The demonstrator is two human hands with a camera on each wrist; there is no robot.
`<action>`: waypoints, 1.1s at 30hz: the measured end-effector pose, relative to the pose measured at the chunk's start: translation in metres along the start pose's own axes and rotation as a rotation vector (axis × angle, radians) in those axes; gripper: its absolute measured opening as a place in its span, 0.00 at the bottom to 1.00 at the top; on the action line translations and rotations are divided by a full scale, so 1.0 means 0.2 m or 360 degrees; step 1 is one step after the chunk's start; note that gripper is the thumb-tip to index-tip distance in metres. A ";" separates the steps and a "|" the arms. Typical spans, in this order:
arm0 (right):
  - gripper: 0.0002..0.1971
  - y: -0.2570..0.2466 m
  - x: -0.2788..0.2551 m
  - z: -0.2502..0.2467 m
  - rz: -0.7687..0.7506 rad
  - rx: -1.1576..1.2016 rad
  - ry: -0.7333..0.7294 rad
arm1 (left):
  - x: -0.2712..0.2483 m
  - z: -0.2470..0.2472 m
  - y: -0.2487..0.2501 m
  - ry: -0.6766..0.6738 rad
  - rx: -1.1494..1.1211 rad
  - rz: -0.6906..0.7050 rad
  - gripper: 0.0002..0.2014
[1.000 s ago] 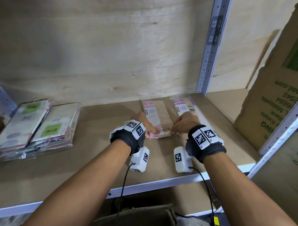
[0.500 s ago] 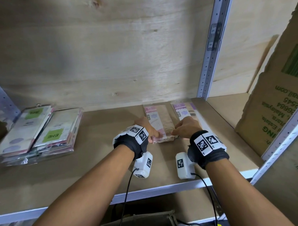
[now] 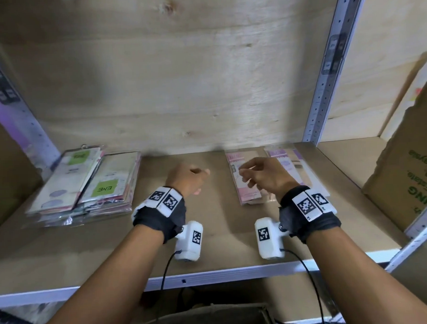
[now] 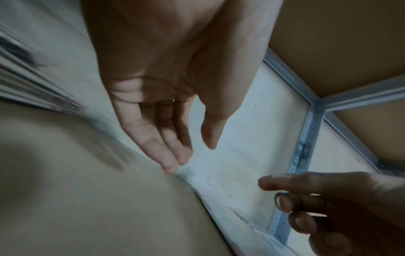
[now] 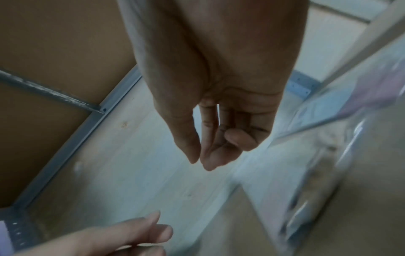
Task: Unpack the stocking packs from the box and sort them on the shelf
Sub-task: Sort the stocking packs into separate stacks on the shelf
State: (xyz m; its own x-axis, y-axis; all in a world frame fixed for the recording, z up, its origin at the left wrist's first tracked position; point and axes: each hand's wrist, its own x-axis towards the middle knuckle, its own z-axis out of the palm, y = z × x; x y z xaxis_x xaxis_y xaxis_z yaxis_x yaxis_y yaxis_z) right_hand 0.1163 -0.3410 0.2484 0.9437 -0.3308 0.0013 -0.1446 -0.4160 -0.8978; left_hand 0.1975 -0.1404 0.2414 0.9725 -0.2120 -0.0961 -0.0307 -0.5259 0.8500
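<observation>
Plywood backs the whole rack, and the brown shelf (image 3: pixel 222 224) runs across the head view with a grey metal edge along its front. Over on the left sits a stack of green-label packs (image 3: pixel 87 188), fanned out a bit. Right of centre are two piles side by side: the pink stocking packs (image 3: pixel 244 185) and, just beside them, the purple stocking packs (image 3: pixel 290 166). Both lie flat on the shelf. The left hand (image 3: pixel 186 181) hovers over bare shelf between the green stack and the pink pile, holding nothing. The right hand (image 3: pixel 264 177) hangs above the pink and purple piles, fingers loosely curled, not touching either as far as I can see. A cardboard box (image 3: pixel 406 169) with green print leans at the far right, past the metal upright (image 3: pixel 330 68). Another box top (image 3: pixel 213 319) peeks in at the bottom edge, below the shelf.

Left wrist view: the left hand (image 4: pixel 164 86) has its fingers (image 4: pixel 166 147) straight and relaxed, thumb apart, grip empty. The right hand (image 4: pixel 342 207) shows at the lower right. Pretty blurry otherwise.

Right wrist view: the right hand (image 5: pixel 219 95) has fingers loosely bent with the thumb close to the fingertips, nothing in the grip. Packs (image 5: pixel 317 164) smear past on the right, too blurred to tell colours well. The left hand (image 5: pixel 131 237) pokes in at the bottom.
</observation>
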 end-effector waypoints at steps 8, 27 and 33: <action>0.09 -0.23 -0.01 0.48 -0.0080 0.0108 -0.0381 | -0.10 -0.50 -0.25 0.0490 -0.0281 0.0057 0.10; 0.14 -0.55 0.16 1.32 0.0172 0.0029 -0.0651 | -0.21 -1.04 -0.49 0.0664 -0.0480 -0.0009 0.10; 0.11 -0.48 0.06 1.05 0.0121 0.0530 -0.0546 | -0.26 -0.94 -0.46 0.0353 0.0058 0.0177 0.18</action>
State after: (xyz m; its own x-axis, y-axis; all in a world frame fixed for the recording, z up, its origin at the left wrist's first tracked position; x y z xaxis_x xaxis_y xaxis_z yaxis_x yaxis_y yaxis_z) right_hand 0.2030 -0.1275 0.2419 0.9859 -0.0280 -0.1649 -0.1667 -0.0893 -0.9820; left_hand 0.1936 0.0740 0.2666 0.9895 -0.0860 0.1164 -0.1444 -0.5396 0.8294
